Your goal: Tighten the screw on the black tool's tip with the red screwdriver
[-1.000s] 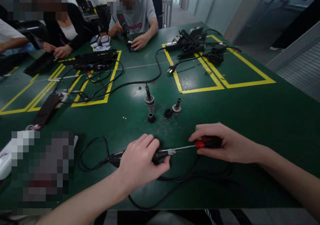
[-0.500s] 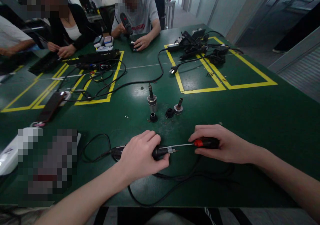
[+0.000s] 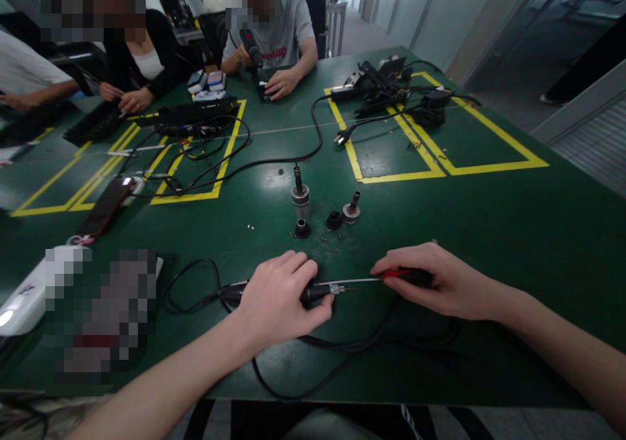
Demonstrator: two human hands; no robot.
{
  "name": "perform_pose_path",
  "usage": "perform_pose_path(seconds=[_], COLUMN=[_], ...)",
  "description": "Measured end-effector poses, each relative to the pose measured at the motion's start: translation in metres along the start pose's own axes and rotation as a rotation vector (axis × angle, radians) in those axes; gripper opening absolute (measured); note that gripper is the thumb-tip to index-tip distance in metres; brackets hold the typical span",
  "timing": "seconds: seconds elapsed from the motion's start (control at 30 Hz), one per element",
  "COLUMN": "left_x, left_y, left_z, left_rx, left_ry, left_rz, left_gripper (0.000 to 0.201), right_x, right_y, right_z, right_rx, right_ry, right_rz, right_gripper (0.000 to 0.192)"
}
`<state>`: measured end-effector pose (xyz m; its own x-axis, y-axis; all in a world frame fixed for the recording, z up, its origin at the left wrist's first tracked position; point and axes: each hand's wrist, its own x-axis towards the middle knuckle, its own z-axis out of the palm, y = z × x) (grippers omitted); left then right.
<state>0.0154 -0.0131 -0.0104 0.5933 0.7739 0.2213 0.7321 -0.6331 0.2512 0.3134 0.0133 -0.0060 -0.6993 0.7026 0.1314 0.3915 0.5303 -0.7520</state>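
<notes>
My left hand (image 3: 278, 293) lies wrapped over a slim black corded tool (image 3: 317, 292) with a metal nose and thin tip pointing right. The tool lies along the table; my fingers hide its middle. In my right hand (image 3: 450, 283) is a red-and-black screwdriver (image 3: 408, 276), gripped by its handle. Its long shaft points left, to the front part of the black tool; the exact contact is too small to tell. Beyond my hands stand a metal cylinder with a shaft (image 3: 300, 195), a smaller shafted metal part (image 3: 351, 213) and two black cone-shaped pieces (image 3: 302, 229) (image 3: 334, 220).
Black cable (image 3: 362, 347) loops across the table's near edge. A phone (image 3: 105, 208) and a white device (image 3: 36, 293) lie at left. Black equipment (image 3: 379, 88) and a plug (image 3: 343, 136) are near yellow tape. Co-workers (image 3: 281, 29) sit across the table.
The view has shifted slightly. The screwdriver's handle has turned a little in my right hand, and my fingers now cover more of it. My left hand keeps its grip on the black tool.
</notes>
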Motion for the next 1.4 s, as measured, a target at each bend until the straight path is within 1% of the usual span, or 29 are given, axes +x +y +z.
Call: perform_pose_path(seconds=[0.13,0.37,0.43,0.5,0.57,0.73,0.83,0.97,1.03,1.07,1.13,1.2,1.3,1.4], left_x=[-0.001,-0.002,-0.002,-0.004,-0.007,-0.016,-0.015,-0.005,0.0,0.002,0.004,0.004,0.003,0.002], left_y=[0.0,-0.003,-0.005,-0.01,-0.015,-0.022,-0.02,-0.019,-0.019,-0.02,-0.02,-0.02,-0.019,-0.017], left_z=[-0.004,-0.008,-0.011,-0.015,-0.018,-0.017,-0.013,-0.009,-0.006,-0.005,-0.003,-0.002,-0.001,-0.002], left_rx=[0.043,0.055,0.052,0.049,0.041,0.039,0.049,0.038,0.04,0.041,0.047,0.063,0.078,0.067], left_ry=[-0.033,-0.074,-0.105,-0.143,-0.152,-0.086,-0.086,-0.093,-0.079,-0.07,-0.05,-0.02,0.012,-0.005], left_rz=[0.032,0.035,0.056,0.106,0.12,0.115,0.117,0.108,0.109,0.111,0.133,0.131,0.124,0.102], left_gripper=[0.024,0.024,0.022,0.018,0.016,0.017,0.017,0.017,0.019,0.02,0.024,0.026,0.027,0.026], right_x=[-0.001,0.001,0.0,-0.001,-0.001,0.002,0.003,-0.001,-0.003,-0.004,-0.005,-0.004,-0.002,-0.001], right_y=[0.001,0.002,0.005,0.007,0.008,0.004,0.003,0.008,0.013,0.014,0.015,0.014,0.01,0.01], right_z=[0.001,0.001,0.002,0.003,0.004,0.006,0.007,0.005,0.003,0.001,-0.001,-0.004,-0.006,-0.006], right_rx=[0.002,0.023,0.021,0.019,0.026,0.039,0.011,-0.009,-0.008,-0.005,0.0,-0.013,-0.026,-0.037], right_ry=[-0.009,-0.016,0.012,0.045,0.061,0.045,0.054,0.036,0.068,0.116,0.13,0.103,0.086,0.09], right_rz=[-0.007,-0.001,0.001,-0.006,-0.02,-0.067,-0.084,-0.043,-0.018,-0.016,-0.008,-0.007,-0.005,-0.01], right_gripper=[0.02,0.029,0.026,0.023,0.02,0.015,0.018,0.024,0.024,0.024,0.02,0.016,0.015,0.017])
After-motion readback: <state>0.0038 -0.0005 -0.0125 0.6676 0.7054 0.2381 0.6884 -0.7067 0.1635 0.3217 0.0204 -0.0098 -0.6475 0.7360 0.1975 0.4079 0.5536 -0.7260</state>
